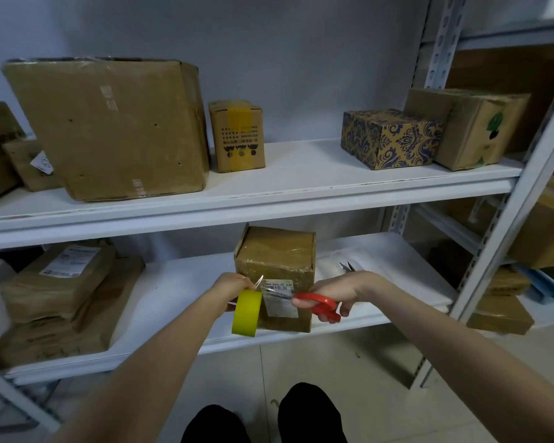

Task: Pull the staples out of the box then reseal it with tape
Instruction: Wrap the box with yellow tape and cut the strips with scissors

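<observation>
A small brown cardboard box [277, 257] stands on the lower white shelf [179, 282], glossy clear tape over its top and a white label on its front. My left hand [232, 284] holds a yellow roll of tape [246, 312] in front of the box's left edge, with a clear strip stretched rightward across the label. My right hand [339, 290] grips red-handled scissors [320, 306], whose blades point left at the strip of tape. A small pair of metal pliers [347, 266] lies on the shelf just right of the box.
Flat brown parcels [61, 292] are stacked at the lower shelf's left. The upper shelf [301, 183] carries a large carton [109, 129], a small taped box [237, 135], a patterned box [387, 139] and another carton. A grey upright [506, 238] stands at the right, with more boxes beyond.
</observation>
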A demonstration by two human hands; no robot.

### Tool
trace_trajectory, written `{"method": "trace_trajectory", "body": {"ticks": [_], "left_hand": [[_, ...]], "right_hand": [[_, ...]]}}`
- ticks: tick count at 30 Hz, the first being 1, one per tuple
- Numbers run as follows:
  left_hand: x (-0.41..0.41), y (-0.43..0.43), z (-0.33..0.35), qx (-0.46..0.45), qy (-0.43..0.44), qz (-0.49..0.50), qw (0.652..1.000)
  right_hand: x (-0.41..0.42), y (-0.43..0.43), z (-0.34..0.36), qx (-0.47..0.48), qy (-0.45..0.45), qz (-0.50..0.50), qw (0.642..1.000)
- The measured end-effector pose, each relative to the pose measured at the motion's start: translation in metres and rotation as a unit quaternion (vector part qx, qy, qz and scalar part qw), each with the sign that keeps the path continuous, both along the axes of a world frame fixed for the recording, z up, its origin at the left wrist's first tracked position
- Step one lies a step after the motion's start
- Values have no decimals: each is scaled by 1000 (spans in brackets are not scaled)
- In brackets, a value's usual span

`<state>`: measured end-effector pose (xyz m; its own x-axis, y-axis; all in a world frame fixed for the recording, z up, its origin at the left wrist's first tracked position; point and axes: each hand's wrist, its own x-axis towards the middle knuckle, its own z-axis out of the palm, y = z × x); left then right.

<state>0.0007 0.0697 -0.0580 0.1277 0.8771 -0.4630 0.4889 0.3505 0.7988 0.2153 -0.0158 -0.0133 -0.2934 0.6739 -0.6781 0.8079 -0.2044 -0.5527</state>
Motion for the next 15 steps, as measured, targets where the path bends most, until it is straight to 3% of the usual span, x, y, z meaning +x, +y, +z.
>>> {"method": "trace_trajectory", "body": {"ticks": [8, 15], "left_hand": [[0, 6, -5, -6, -7, -3, 1000], [-7, 6, -7, -20, -18, -5, 1000]], "right_hand": [[-23, 20, -13, -27, 38, -101, 994], [-29, 28, -20, -7, 46, -116, 992]]}}
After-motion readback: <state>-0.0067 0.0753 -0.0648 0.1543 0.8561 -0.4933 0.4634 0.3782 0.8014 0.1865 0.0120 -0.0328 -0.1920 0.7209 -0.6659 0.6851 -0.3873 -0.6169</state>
